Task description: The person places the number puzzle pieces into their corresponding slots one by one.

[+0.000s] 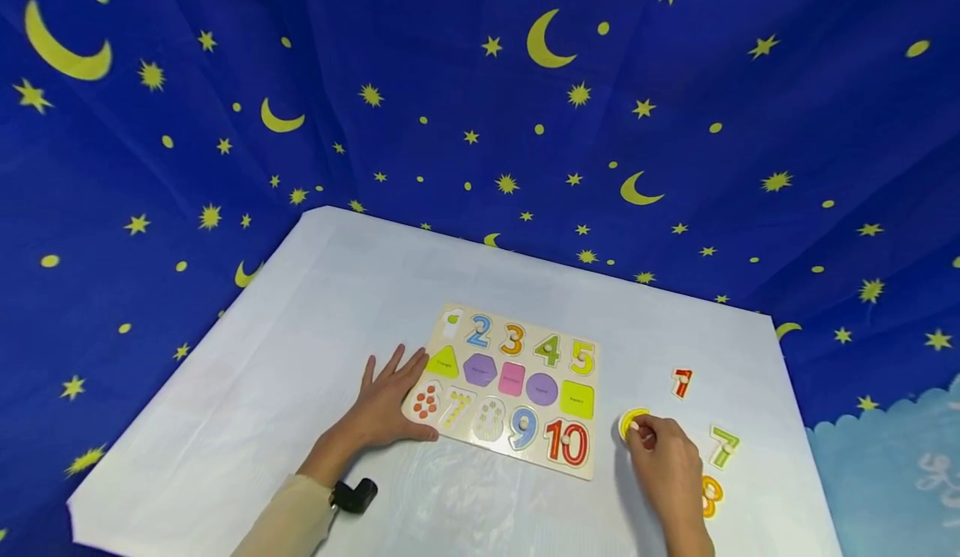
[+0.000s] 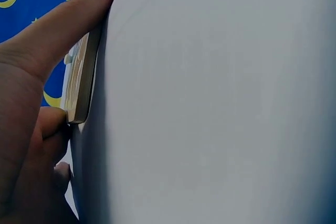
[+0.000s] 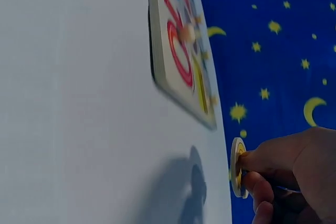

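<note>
A wooden number puzzle board (image 1: 480, 444) lies on the table with knobbed number pieces in it. My left hand (image 1: 386, 407) rests at its left end, fingers spread along the side. In the left wrist view the thumb (image 2: 68, 27) touches the board's front edge (image 2: 84, 82). To the right of the board, my right hand (image 1: 671, 465) pinches a yellow number puzzle piece (image 1: 632, 420), whose figure is partly hidden by the fingers. In the right wrist view this piece (image 3: 236, 166) is upright, above the table and apart from the board.
A red 1 piece (image 1: 682, 383), a green 7 piece (image 1: 723, 447) and an orange 8 piece (image 1: 711, 496) lie on the table to the right; my right hand partly covers the 8. Blue star-patterned cloth (image 1: 465, 90) stands behind the white table (image 1: 300, 315).
</note>
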### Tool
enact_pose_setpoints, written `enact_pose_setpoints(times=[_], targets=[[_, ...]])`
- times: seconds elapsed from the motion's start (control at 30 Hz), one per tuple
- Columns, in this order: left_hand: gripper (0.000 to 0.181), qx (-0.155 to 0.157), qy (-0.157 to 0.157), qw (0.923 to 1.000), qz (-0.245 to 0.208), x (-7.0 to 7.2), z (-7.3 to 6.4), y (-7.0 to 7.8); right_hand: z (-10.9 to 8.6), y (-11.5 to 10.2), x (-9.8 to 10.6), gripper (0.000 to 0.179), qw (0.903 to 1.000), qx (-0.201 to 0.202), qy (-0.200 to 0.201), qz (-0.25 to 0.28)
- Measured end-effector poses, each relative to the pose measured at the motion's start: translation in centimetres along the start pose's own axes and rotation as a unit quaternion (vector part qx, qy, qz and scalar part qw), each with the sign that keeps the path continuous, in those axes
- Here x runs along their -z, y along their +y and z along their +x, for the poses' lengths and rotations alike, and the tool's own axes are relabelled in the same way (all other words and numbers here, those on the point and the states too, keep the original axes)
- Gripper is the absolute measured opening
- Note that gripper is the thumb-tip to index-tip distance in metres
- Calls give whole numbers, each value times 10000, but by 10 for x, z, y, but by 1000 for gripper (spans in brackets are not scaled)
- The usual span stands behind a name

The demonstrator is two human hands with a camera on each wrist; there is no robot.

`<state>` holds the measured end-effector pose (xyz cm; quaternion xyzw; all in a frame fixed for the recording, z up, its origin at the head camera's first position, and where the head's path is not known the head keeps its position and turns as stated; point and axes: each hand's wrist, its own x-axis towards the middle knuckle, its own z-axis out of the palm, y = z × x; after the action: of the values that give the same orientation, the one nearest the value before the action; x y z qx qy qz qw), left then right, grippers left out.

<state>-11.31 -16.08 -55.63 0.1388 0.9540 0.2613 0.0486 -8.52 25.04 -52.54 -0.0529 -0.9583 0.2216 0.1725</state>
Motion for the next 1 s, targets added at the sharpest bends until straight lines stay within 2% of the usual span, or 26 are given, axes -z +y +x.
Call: enact_pose_setpoints(times=[0.23,0.43,1.0], targets=[[125,49,-140,9999,70,1,4,1,1,-21,-11,13,9995,187,-251,69],[125,94,-193,9997,97,3,3,1,-1,-42,-20,14,9976,451,-377,354],[123,22,-171,9998,-22,4,2,2,-4,-98,-42,12,9856,1095,-743,1053]])
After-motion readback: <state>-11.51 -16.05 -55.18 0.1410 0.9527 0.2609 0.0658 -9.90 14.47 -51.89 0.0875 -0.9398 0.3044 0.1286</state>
